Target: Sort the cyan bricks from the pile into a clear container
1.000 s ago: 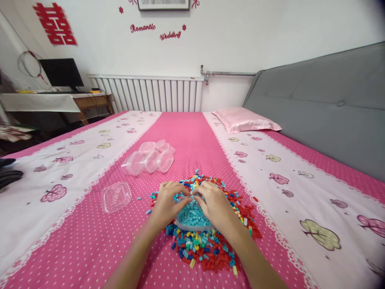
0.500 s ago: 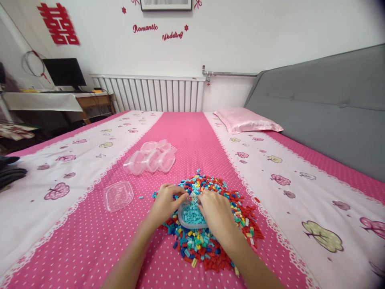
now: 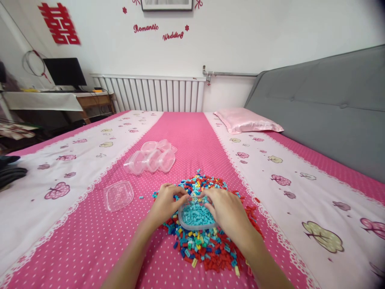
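Note:
A clear plastic container (image 3: 184, 225) filled with small turquoise building bricks (image 3: 197, 214) sits on a heap of mixed bricks (image 3: 210, 251). At the container's left rim, my left hand (image 3: 169, 202) is closed, its thumb and fingertips on the edge. My right hand (image 3: 227, 208) bends over the container's far right side. Its fingers are curled down towards the heap and the thumb hangs over the turquoise bricks. Whatever those fingers hold is hidden.
Several more clear plastic containers (image 3: 152, 158) lie grouped behind and to the left. A clear lid (image 3: 119, 196) rests flat on the pink bedspread (image 3: 90, 249). A stray turquoise brick (image 3: 141, 197) is nearby. A pink pillow (image 3: 245, 120) lies against the grey headboard (image 3: 319, 104).
My right hand has shifted slightly right, uncovering more of the turquoise bricks and the container's right side. My left hand stays at the left rim.

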Available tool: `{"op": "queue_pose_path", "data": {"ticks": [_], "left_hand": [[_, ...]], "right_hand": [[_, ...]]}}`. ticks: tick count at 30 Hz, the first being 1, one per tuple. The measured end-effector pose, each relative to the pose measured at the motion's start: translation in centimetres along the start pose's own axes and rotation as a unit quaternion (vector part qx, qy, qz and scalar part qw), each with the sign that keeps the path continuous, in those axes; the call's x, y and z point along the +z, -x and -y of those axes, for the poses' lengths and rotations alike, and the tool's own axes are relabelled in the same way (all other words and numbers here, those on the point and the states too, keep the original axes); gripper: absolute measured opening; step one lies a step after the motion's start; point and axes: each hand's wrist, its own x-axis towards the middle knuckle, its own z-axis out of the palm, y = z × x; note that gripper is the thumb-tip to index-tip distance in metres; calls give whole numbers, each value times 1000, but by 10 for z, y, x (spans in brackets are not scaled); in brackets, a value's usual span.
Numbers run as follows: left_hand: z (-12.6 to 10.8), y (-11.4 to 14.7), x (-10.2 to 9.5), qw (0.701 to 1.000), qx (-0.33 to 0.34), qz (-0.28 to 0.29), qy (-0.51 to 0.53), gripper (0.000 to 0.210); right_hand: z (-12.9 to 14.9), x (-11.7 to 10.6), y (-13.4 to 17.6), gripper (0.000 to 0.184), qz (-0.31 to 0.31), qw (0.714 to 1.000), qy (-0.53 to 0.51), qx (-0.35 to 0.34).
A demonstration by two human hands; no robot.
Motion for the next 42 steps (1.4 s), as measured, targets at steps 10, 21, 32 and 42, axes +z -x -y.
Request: {"op": "queue_pose_path", "data": {"ticks": [10,21,32,42], "left_hand": [[-3,-1,-1,1000,-11,12,6,25],[-3,-1,-2,999,-33,30,5,25],[-3,0,-2,998,-48,34,-4,25],[-3,-1,-2,998,-50,36,-3,24]], "right_hand": [[-6,10,-6,10,-34,999,-16,-39],[9,19,-13,13,-29,997,71,4],[4,25,-16,5,-10,998,67,-7],[7,19,-13,16,8,998,57,1]]}}
